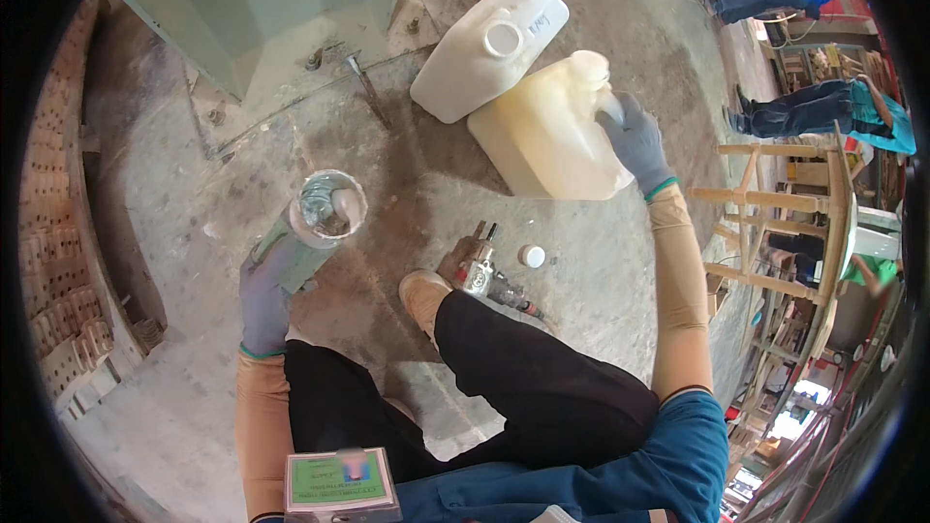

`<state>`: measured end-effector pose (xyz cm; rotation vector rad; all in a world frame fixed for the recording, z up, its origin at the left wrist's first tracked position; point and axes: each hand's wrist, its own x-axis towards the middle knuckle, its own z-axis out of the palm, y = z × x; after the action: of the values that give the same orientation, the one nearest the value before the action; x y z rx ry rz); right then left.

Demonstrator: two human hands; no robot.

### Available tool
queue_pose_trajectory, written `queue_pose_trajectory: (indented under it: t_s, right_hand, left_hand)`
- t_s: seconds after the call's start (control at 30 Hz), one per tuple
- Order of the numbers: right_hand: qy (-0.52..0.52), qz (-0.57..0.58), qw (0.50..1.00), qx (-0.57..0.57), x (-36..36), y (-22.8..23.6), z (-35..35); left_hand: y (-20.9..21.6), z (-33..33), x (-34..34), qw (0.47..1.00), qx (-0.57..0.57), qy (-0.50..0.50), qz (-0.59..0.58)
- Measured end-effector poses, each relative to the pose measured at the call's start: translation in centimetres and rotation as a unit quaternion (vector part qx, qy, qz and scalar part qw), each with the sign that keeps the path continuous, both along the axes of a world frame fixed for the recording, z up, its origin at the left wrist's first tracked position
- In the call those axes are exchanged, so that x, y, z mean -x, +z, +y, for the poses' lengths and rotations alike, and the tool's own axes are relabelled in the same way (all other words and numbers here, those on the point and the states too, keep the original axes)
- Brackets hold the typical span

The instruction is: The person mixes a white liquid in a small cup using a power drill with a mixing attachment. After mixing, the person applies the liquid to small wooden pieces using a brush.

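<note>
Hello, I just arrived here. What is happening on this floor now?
A person crouches on the concrete floor. The gloved left hand holds a clear open-topped container. The gloved right hand grips the top of a yellowish plastic jug, beside a white plastic jug lying uncapped. A small white cap and a metal tool lie near the shoe.

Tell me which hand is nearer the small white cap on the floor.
Neither clearly; the gaps look alike. The left hand holds the clear cup, off to the left of the white cap. The right hand grips the yellowish jug above the cap.
</note>
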<state>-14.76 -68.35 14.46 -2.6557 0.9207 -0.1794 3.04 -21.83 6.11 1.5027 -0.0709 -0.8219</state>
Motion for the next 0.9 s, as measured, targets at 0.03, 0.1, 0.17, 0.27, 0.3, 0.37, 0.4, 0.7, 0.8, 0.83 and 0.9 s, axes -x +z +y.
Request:
queue_pose_trajectory:
  t_s: [0.03, 0.1, 0.17, 0.27, 0.3, 0.37, 0.4, 0.7, 0.8, 0.83, 0.9]
  right_hand:
    - [0.071, 0.017, 0.996, 0.048, 1.1, 0.0, -0.3]
    - [0.145, 0.134, 0.965, 0.171, 1.8, 0.3, -1.4]
    - [0.163, 0.25, 0.928, 0.221, 1.1, 1.3, -1.0]
    - [0.035, -0.063, 0.947, 0.313, 5.6, -1.9, 0.8]
    - [-0.077, -0.092, 0.937, 0.327, 7.1, -3.9, 2.6]
    - [-0.156, -0.067, 0.926, 0.336, 14.0, -9.0, 4.8]
    - [-0.194, 0.0, 0.968, 0.157, 17.2, -11.8, 6.5]
    - [0.003, 0.282, 0.949, -0.137, 13.6, -16.9, 15.4]
    - [0.1, 0.084, 0.981, -0.144, 8.5, -10.7, 19.3]
    - [0.164, 0.021, 0.982, -0.088, 5.7, -7.3, 19.1]
    - [0.198, -0.085, 0.976, -0.001, 0.7, -1.5, 16.6]
  left_hand:
    - [0.2, -0.9, 0.0, 0.992, 0.032, 0.038, 0.117]
    - [-0.4, -1.3, -0.1, 0.997, 0.016, 0.011, 0.07]
    - [-0.5, -1.3, 0.3, 0.997, 0.009, 0.016, 0.069]
    - [0.1, -2.0, 0.9, 0.995, 0.022, 0.039, 0.084]
    - [0.2, -1.6, 1.2, 0.998, 0.007, 0.043, 0.055]
    - [-0.1, -1.7, 1.6, 0.998, 0.01, 0.033, 0.053]
    - [-0.4, -1.6, 1.4, 0.997, 0.019, 0.028, 0.073]
    - [0.1, -1.1, 1.9, 0.996, -0.011, 0.035, 0.084]
    - [0.3, -0.2, 1.6, 0.995, -0.025, 0.051, 0.08]
    - [0.5, 0.1, 1.5, 0.994, -0.029, 0.061, 0.084]
    - [1.0, 0.1, 1.5, 0.995, -0.019, 0.062, 0.081]
